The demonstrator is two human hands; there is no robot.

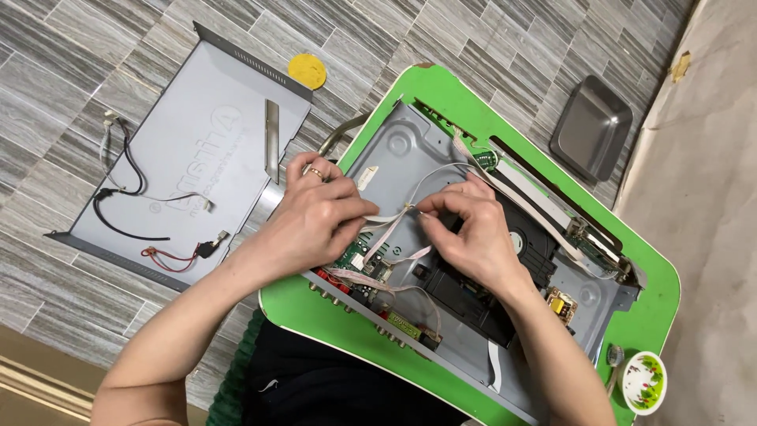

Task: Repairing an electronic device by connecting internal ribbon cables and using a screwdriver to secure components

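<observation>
Left hand (319, 213) curled tight, fingertips pinching a flat ribbon cable (386, 225) right over the open player chassis (410, 150). Right hand (473, 229) meets it from the other side, thumb and forefinger nipping the same cable at a small tie (408, 208), the two sets of fingertips almost touching. There's a ring on the left hand.

The cable runs down from the pinch toward the green circuit board (359, 256) at the chassis's near edge, where more pale ribbons loop across. Just under the right hand sits the black disc drive (481, 292), and further right a small yellow part (561, 302) on the metal floor.

The chassis lies on a green tray table (441, 87), which sits on grey tiled floor. Off to the left, the grey lid (197, 126) lies upside down on the tiles, with loose black and red wires (134, 205) on it and a metal strip (272, 142). A yellow disc (307, 71) rests just past the lid's far corner. A metal tray (591, 126) sits well apart, top right. A small bowl (643, 383) stands at the table's near right corner.
</observation>
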